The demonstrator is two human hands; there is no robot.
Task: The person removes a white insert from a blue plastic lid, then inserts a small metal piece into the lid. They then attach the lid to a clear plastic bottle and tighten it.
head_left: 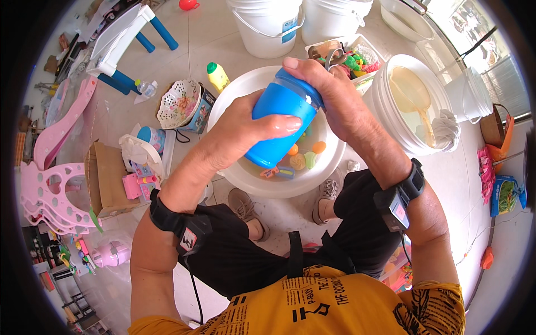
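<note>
A blue cylindrical plastic container (282,120) is held tilted over a white basin (229,100), its upper end leaning right. My left hand (243,125) is closed round its side, the thumb lying across the front. At the upper end, which has a blue rim above a see-through band, my right hand (329,86) grips with the thumb on top. Whether that end is a lid I cannot tell. Below the container, water in the basin holds small toys, among them an orange ball (319,147) and a round cream piece (297,162). The container's far side is hidden.
A white bucket of cloudy water (385,95) with a ladle-like handle stands right of the basin. Behind are white buckets (262,28) and a tray of toys (365,47). A yellow bottle (218,77), a patterned basket (178,99) and a cardboard box (106,184) stand left.
</note>
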